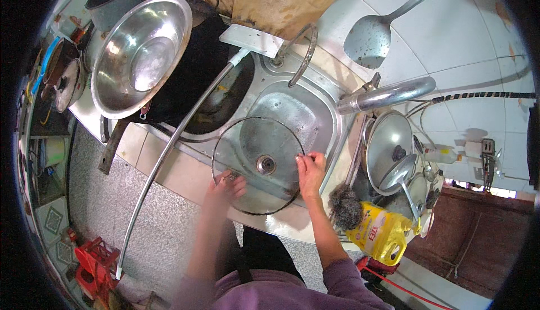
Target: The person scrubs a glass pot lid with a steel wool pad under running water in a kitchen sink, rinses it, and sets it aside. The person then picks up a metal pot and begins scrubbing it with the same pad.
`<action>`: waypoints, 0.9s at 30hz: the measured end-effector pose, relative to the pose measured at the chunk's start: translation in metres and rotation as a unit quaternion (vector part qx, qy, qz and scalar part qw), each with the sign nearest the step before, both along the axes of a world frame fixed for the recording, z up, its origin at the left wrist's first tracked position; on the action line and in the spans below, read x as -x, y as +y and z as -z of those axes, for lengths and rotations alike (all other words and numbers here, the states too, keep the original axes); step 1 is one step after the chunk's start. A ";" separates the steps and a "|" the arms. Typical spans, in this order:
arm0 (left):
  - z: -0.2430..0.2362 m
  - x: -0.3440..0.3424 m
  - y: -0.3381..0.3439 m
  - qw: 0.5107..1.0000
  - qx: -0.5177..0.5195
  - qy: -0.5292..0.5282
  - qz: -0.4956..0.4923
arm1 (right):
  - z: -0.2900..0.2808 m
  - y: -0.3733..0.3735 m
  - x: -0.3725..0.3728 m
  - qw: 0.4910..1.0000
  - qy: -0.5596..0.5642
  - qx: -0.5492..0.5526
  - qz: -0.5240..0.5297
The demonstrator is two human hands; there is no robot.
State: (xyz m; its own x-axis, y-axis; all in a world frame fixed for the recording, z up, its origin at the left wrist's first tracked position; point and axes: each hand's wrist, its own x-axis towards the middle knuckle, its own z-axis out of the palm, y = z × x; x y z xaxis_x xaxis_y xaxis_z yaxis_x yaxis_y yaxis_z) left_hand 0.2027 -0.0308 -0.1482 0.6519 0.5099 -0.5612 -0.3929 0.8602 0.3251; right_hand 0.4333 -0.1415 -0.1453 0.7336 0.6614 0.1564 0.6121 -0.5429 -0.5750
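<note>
A round, see-through lid [259,197] with a thin dark rim is held over the basin of a steel sink [323,113]. My right hand [311,170] pinches the right side of its rim between thumb and fingers. At the lid's lower left, my left hand [228,187] has its fingers curled against the glass. A small dark bit shows at those fingertips, too blurred to name. Through the lid I see the round drain [266,165]. A curved faucet [394,94] reaches in from the right of the sink.
A large steel bowl [143,57] rests on a black wok at the left. A long pale pole [163,155] leans across the counter. To the right stand several pot lids [389,141], a dark scouring pad [346,206] and a yellow jug [382,231]. A spatula [368,40] hangs above.
</note>
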 end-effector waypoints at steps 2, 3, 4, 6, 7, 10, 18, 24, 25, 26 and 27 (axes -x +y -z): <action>0.007 0.003 -0.002 1.000 -0.001 -0.014 -0.004 | -0.006 0.002 0.022 1.000 0.003 -0.009 -0.025; 0.008 0.005 -0.002 1.000 -0.003 -0.029 -0.002 | -0.007 0.005 0.026 0.998 -0.002 -0.024 -0.053; 0.008 0.006 -0.002 0.999 -0.004 -0.043 0.000 | -0.007 0.008 0.027 0.996 -0.008 -0.039 -0.080; 0.002 0.004 -0.001 1.000 -0.016 -0.009 0.010 | -0.004 0.024 -0.003 0.998 -0.039 -0.022 -0.036; -0.006 0.002 0.002 1.000 -0.025 0.006 0.013 | 0.003 0.032 -0.013 0.998 -0.049 -0.033 -0.025; -0.024 -0.006 0.004 0.996 -0.014 0.083 0.021 | -0.004 0.042 -0.011 0.999 0.010 -0.030 -0.037; 0.005 0.005 -0.001 0.999 0.023 0.040 -0.007 | -0.057 0.027 0.010 0.973 0.177 -0.024 -0.147; 0.001 0.004 -0.002 0.999 0.035 0.037 -0.015 | -0.045 0.041 -0.012 0.952 0.096 0.088 -0.276; -0.004 0.003 -0.002 0.998 0.035 0.046 -0.014 | -0.043 0.054 -0.016 0.940 0.092 0.109 -0.309; -0.006 0.001 -0.002 0.998 0.038 0.056 -0.012 | -0.041 0.064 -0.017 0.927 0.088 0.129 -0.342; -0.007 0.001 0.000 0.997 0.038 0.067 -0.014 | -0.040 0.076 -0.012 0.924 0.093 0.102 -0.356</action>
State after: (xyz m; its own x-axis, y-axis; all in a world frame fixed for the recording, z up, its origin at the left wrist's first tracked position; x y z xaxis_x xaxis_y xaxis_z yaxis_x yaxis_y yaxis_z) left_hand 0.2021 -0.0310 -0.1409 0.5550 0.4796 -0.6796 -0.3751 0.8736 0.3101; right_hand 0.4453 -0.0657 -0.1049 0.1021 0.9886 -0.1104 0.7573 -0.1492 -0.6358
